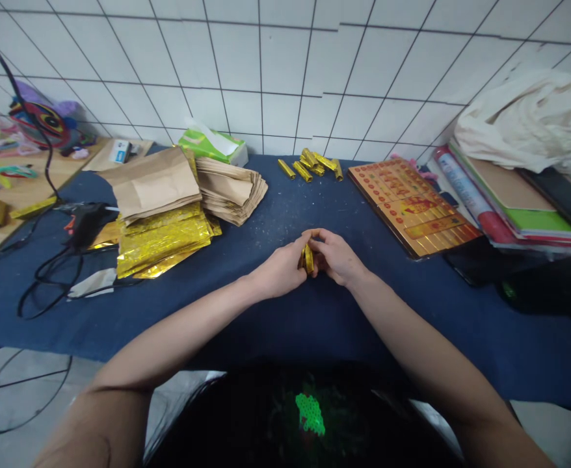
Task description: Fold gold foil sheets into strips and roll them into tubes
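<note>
A small folded piece of gold foil paper (pixel 307 259) is held upright between my two hands over the blue cloth (pixel 266 331). My left hand (pixel 285 268) has its fingers closed on the piece's left side. From the right, my right hand (pixel 335 257) pinches the same piece, and the fingertips of both hands meet above it. Beyond the hands, several small gold rolls (pixel 309 162) lie in a loose group near the tiled wall.
At the left are gold sheets (pixel 163 244), brown paper stacks (pixel 156 182), a green tissue box (pixel 212 144) and a black glue gun (pixel 89 224) with its cable. An orange-gold patterned stack (pixel 410 205) and piled books (pixel 524 201) stand at the right.
</note>
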{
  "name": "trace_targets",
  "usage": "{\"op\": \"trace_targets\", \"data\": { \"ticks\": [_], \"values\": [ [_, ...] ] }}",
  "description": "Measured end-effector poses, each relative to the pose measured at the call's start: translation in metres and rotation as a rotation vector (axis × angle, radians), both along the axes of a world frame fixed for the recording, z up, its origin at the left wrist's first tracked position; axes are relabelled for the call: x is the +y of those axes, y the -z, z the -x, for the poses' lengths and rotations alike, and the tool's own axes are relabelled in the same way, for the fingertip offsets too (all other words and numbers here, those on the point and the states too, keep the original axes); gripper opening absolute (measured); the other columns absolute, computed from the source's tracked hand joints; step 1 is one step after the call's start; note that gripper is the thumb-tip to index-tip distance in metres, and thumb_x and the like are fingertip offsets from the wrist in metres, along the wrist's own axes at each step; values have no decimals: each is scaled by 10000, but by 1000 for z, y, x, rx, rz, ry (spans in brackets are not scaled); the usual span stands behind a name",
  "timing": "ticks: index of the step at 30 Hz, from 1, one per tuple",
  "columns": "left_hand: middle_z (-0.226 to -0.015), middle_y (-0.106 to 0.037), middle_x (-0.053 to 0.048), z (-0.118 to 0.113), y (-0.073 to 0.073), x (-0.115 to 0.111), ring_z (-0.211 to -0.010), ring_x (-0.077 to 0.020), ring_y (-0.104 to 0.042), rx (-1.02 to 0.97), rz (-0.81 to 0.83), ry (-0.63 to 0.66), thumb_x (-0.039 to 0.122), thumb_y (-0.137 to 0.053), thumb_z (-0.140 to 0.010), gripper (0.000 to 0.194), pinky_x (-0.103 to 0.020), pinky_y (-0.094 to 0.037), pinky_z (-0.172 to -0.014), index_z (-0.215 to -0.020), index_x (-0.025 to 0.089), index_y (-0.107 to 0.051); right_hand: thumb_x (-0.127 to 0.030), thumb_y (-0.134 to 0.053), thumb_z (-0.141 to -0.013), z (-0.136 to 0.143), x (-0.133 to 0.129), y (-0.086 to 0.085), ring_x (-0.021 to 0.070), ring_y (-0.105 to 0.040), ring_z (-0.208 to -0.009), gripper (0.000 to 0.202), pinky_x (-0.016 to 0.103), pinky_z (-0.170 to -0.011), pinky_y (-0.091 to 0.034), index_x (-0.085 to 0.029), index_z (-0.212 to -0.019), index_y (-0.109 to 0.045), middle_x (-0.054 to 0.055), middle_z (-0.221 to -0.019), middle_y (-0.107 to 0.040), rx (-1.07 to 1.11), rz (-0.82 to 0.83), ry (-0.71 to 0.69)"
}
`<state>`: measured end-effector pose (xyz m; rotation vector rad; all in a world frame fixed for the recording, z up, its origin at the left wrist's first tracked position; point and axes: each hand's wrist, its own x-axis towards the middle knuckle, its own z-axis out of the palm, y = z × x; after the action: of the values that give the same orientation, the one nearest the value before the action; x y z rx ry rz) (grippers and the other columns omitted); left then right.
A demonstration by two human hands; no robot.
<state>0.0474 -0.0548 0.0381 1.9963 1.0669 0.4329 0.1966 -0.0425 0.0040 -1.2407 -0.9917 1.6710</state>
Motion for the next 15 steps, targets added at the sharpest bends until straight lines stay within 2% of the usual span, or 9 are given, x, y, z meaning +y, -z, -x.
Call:
{"op": "trace_targets", "data": {
  "ticks": [6,10,15],
  "values": [
    [-817,-645,-36,0,2,3,-695,-154,-611,-30,85,-12,74,-457,-663,631,-258,-474,-644,-1286,155,-405,-200,-529,-766,2,-1,5,92,-456,-264,112,179,-239,-368,-201,-873,-499,-66,-445,-558,-47,-39,39],
    [-799,-651,-38,0,9,10,-657,-136,-618,-198,239,-7,56,-457,-630,660,-247,-495,-593,-1283,137,-399,-239,-557,-761,3,-2,4,89,-470,-278,116,182,-245,-380,-212,-860,-502,-65,-486,-581,-49,-58,63],
    [-786,-643,-54,0,8,15,-665,-122,-619,-383,443,-3,31,-456,-618,448,-241,-517,-588,-1053,87,-547,-317,-597,-752,-1,-2,-3,94,-509,-324,202,205,-289,-429,-201,-889,-504,-37,-563,-612,6,-1,-1]
  ]
}}
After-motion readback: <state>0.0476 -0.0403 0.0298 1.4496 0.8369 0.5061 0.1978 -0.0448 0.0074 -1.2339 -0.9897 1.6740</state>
